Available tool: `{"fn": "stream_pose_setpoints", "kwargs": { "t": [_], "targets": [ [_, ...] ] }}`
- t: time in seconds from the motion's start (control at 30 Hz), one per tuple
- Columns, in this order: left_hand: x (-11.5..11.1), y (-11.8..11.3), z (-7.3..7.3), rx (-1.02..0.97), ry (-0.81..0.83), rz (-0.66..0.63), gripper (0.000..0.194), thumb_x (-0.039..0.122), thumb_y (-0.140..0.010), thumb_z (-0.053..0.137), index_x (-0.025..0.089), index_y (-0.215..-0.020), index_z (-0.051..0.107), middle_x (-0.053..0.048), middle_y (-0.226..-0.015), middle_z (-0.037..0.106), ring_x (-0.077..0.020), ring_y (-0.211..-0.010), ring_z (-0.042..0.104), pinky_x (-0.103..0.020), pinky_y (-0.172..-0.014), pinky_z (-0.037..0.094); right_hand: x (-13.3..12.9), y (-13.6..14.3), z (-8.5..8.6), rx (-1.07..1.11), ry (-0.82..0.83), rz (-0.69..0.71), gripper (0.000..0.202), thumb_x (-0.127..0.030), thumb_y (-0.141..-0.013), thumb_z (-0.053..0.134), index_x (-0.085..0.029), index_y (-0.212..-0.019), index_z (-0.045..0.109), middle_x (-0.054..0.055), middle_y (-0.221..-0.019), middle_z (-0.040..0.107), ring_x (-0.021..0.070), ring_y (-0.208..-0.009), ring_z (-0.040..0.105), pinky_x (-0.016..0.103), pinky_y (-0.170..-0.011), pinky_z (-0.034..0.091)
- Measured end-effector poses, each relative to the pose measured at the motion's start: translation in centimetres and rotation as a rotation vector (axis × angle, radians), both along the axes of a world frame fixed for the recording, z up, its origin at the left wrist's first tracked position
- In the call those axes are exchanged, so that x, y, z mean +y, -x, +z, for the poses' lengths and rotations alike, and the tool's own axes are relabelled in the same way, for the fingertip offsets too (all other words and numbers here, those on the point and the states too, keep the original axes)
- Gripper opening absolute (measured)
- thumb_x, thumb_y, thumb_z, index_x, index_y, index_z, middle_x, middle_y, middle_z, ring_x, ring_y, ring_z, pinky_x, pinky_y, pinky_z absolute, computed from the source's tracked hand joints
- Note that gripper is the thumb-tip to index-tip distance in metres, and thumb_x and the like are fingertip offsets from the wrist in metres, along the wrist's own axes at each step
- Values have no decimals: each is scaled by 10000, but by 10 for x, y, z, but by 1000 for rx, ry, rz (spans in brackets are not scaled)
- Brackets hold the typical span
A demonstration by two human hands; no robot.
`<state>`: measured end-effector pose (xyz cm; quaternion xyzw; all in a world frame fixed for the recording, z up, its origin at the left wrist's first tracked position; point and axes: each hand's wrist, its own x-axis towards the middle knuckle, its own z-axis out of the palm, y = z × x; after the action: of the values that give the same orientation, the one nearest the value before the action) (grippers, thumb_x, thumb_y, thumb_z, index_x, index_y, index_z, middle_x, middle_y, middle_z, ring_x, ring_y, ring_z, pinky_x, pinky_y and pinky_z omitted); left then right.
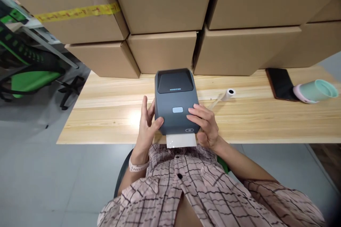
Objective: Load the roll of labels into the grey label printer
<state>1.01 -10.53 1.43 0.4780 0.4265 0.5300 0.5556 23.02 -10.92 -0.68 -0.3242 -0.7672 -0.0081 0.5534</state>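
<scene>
A dark blue-grey label printer [176, 120] stands at the table's front edge, its lid down. A strip of white label paper [181, 140] sticks out of its front slot. My left hand [146, 127] grips the printer's left side, thumb on top of the front corner and the other fingers along the side, one of them raised. On the right, my right hand [206, 124] holds the casing with fingertips on its top and the thumb low by the front corner. A small white paper roll [229, 93] lies behind my right hand, its loose end trailing toward the printer.
Stacked cardboard boxes [162, 53] wall off the back of the wooden table [106, 113]. At the right are a dark phone [282, 83] and a mint-and-pink cup [317, 91] lying on its side. A green office chair [34, 81] stands on the floor at left.
</scene>
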Motion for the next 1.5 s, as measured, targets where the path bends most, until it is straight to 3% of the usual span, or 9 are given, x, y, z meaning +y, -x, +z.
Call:
{"fn": "stream_pose_setpoints", "kwargs": {
  "t": [0.4, 0.53, 0.6, 0.7, 0.87, 1.07, 1.23, 1.37, 1.5],
  "targets": [
    [-10, -2, -17, 80, -113, 95, 803, 523, -874, 735, 308, -1556, 369, -127, -1556, 510, -289, -1431, 497, -432, -1138, 452, -3, 11, -16, 93, 42, -92, 488, -444, -1062, 218, -367, -1361, 595, 36, -1190, 690, 271, -1193, 645, 507, -1035, 533],
    [-43, 5, -24, 176, -117, 333, 240, 448, -931, 678, 211, -944, 712, -27, -881, 702, -129, -778, 642, -249, -711, 524, -4, 11, -13, 109, 41, -15, 470, -442, -1065, 275, -315, -1379, 602, 57, -1239, 674, 274, -1250, 610, 507, -1084, 501],
    [-58, 5, -21, 216, 19, 171, 417, 451, -939, 657, 171, -630, 641, 8, -598, 578, -94, -562, 524, -220, -555, 433, -5, 11, -12, 131, 42, -11, 467, -439, -1068, 280, -298, -1366, 611, 65, -1241, 670, 280, -1265, 603, 518, -1094, 492],
    [-68, -1, -12, 166, 297, -182, 434, 496, -895, 699, 154, -628, 680, 0, -562, 614, -70, -456, 476, -208, -468, 356, -5, 13, -12, 143, 27, -26, 460, -435, -1070, 282, -294, -1354, 616, 68, -1227, 670, 285, -1263, 604, 527, -1085, 495],
    [-64, -6, -5, 98, 397, -276, 415, 553, -833, 751, 151, -727, 727, 3, -535, 637, -53, -389, 424, -195, -424, 312, -3, 9, -4, 65, 22, -17, 461, -450, -1070, 300, -291, -1392, 587, 82, -1221, 655, 288, -1233, 605, 512, -1066, 490],
    [-64, 10, -8, 255, 197, -305, 558, 607, -915, 614, 157, -594, 690, -32, -520, 622, -97, -446, 487, -234, -468, 359, -3, 2, 31, -202, 203, -85, 553, -598, -1056, 236, -313, -1326, 626, 91, -1213, 642, 283, -1176, 577, 540, -1083, 405],
    [-53, 16, -7, 280, -138, 212, 469, 421, -993, 566, 186, -590, 621, 1, -566, 564, -114, -530, 503, -253, -546, 419, 5, 0, 53, -433, 307, -108, 365, -590, -1026, 445, -323, -1105, 681, 28, -1435, 619, 321, -1460, 414, 646, -1233, 121],
    [-43, 4, -11, 345, -302, 372, 302, 405, -984, 595, 245, -1222, 687, -74, -1223, 693, -218, -1112, 647, -343, -936, 526, 2, -5, 40, -351, 316, -68, 428, -637, -1004, 450, -316, -1198, 657, 44, -1557, 524, 344, -1525, 337, 662, -1237, 153],
    [-46, -8, -17, 326, -193, 161, 601, 445, -1029, 501, 293, -1593, 357, -69, -1688, 329, -279, -1559, 304, -451, -1273, 279, -14, -12, 11, -53, 454, -99, 627, -692, -989, 406, -335, -1502, 451, 87, -1653, 384, 332, -1550, 302, 633, -1214, 296]
  ]
}}
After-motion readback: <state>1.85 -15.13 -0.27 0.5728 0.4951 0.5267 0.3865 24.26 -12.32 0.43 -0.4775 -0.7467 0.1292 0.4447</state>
